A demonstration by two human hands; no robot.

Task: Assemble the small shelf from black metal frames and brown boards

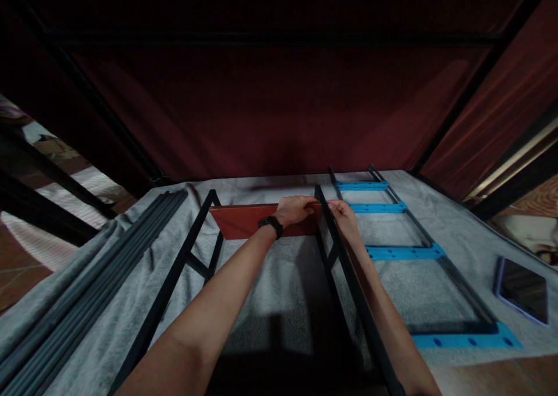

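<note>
A reddish-brown board (244, 221) stands crosswise between two black metal side frames (174, 279), near their far end. My left hand (294, 211), a black band on its wrist, is closed over the board's top edge near the right frame. My right hand (345, 217) is on the outer side of the right rail (340, 239), level with the board's end. Its fingers are pinched together against the rail; anything between them is too small or hidden to make out.
Several grey metal tubes (108, 268) lie bundled on the grey cloth (270, 291) at left. To the right lies a dark frame with blue crosspieces (403, 253). A phone (522, 288) rests at far right. A dark red panel (279, 111) rises behind.
</note>
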